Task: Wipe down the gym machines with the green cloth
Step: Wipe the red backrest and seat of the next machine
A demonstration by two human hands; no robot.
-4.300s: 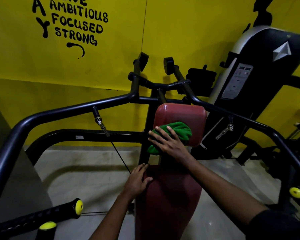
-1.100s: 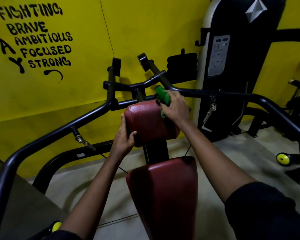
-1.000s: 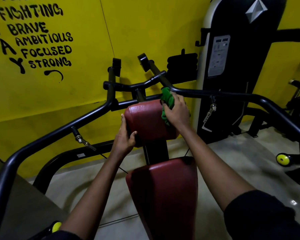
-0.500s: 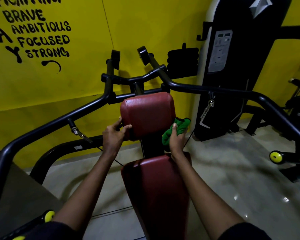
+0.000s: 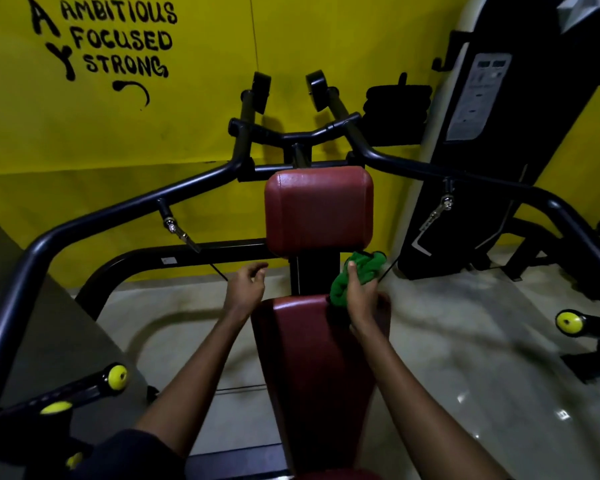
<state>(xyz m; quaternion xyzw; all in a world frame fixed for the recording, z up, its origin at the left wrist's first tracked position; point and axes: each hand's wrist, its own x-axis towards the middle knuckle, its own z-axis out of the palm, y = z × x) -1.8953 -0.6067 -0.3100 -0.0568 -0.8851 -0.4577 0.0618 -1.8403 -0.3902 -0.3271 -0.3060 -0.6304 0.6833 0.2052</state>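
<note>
A gym machine stands before me with a dark red upper pad (image 5: 318,209) and a long red lower pad (image 5: 312,368) on a black post. My right hand (image 5: 361,299) grips the bunched green cloth (image 5: 359,275) at the top right corner of the lower pad, just under the upper pad. My left hand (image 5: 246,289) hangs in the air left of the post with loosely curled fingers, holding nothing and touching neither pad.
Black curved arms (image 5: 146,199) of the machine sweep out left and right, with cable clips hanging from them. Yellow-capped handles (image 5: 117,376) sit low left and at the right (image 5: 567,322). A black weight-stack tower (image 5: 492,133) stands at the back right against the yellow wall.
My left hand has let go of the upper pad's left side and dropped away from it. My right hand with the cloth stays by the lower pad's top. The view tilted down.
</note>
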